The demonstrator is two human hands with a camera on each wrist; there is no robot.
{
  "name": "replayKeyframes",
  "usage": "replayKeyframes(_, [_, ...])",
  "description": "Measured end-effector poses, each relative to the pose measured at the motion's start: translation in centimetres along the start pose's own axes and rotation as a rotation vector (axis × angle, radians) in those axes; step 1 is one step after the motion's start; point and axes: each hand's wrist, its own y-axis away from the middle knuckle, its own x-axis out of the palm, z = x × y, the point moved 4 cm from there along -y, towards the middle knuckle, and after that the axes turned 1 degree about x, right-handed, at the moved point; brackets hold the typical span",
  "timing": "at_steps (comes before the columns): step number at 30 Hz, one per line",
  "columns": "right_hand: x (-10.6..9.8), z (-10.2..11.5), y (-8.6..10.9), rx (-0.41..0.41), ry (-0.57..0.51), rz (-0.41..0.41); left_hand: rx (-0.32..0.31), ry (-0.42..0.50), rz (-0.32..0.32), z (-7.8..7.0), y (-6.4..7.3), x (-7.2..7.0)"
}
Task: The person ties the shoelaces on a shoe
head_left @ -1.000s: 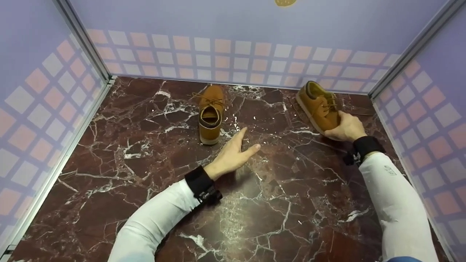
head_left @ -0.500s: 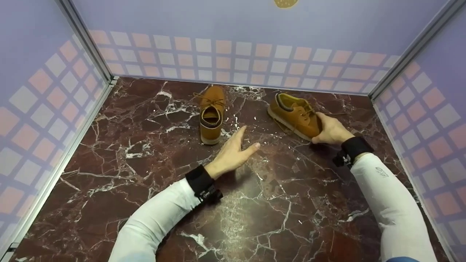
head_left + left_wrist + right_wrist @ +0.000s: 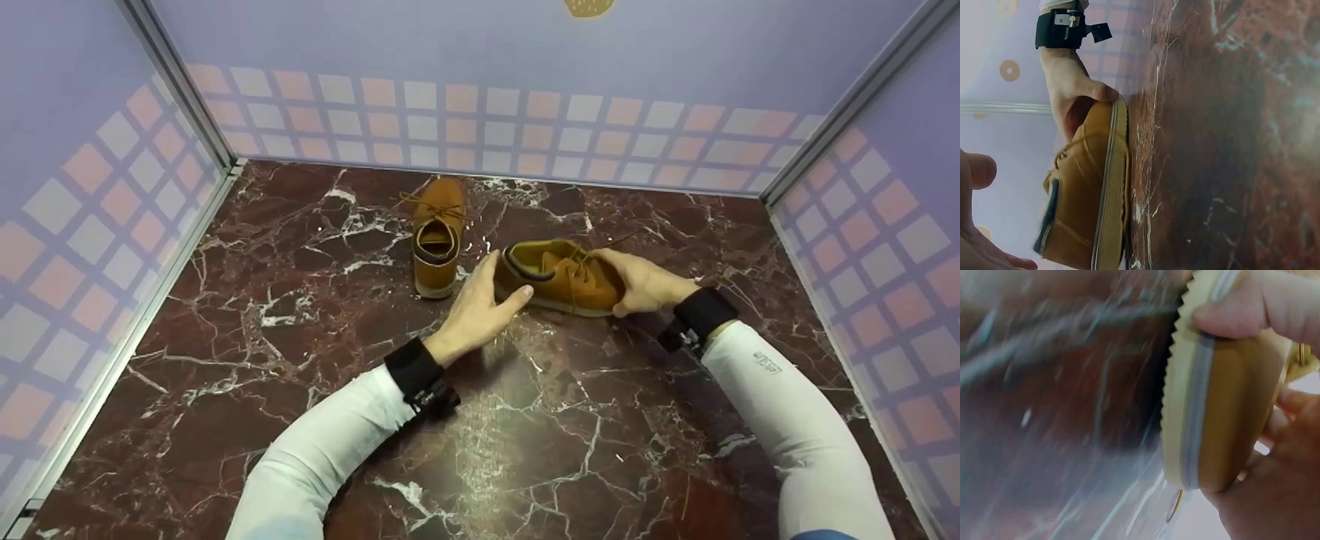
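My right hand (image 3: 646, 283) grips a tan lace-up shoe (image 3: 574, 289) by its toe, thumb low on the sole edge in the right wrist view. The shoe (image 3: 1086, 197) lies sideways, heel pointing left, its dark-collared opening facing up and a lace hanging along the pale ridged sole. At the heel, my left hand (image 3: 474, 307) is spread with thumb and fingers apart, the heel coming between them. Its fingertips (image 3: 981, 171) show at the left edge of the left wrist view. A matching tan shoe (image 3: 433, 259) stands upright behind the left hand, toe toward the back wall.
The floor (image 3: 300, 360) is dark red marble with white veins. A lilac back wall (image 3: 480, 45) with pink and white squares rises behind the shoes. Similar panels (image 3: 75, 225) close off both sides, joined by grey metal posts (image 3: 172, 82).
My right hand has carried its shoe leftward and nearer, turning it until the heel reaches my left hand. The left hand and the other shoe have stayed in place.
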Motion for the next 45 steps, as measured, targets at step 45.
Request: replayKeyframes(45, [0.9, 3.9, 2.0, -0.07, -0.205, -0.533, -0.283, 0.336, 0.264, -0.6, 1.1, 1.3])
